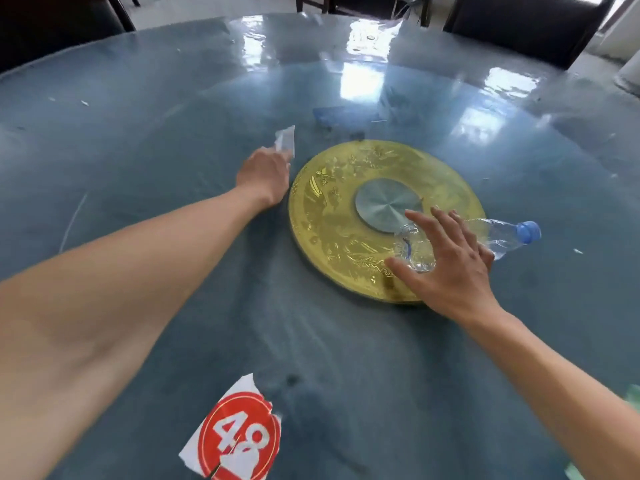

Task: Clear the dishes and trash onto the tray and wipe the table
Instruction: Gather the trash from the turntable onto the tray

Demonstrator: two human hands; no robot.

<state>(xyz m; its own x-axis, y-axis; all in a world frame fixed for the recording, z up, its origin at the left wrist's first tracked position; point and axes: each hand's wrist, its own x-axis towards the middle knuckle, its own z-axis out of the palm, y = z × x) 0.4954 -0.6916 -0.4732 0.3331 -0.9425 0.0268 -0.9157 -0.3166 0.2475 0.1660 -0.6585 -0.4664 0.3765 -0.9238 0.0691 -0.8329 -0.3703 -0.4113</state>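
My left hand [265,176] is closed around a scrap of clear plastic wrapper [286,142], near the middle of the table [138,140], just left of the gold turntable disc [384,220]. My right hand [446,263] is spread wide, fingers resting on a crumpled clear bottle [498,235] with a blue cap, lying across the disc's right edge. A torn red-and-white label [239,434] lies by the table's near edge.

disc [329,216] mid-table [138,168] | bottle [498,237] on disc's right edge | wrapper [285,142] left (behind) | label [239,434] near
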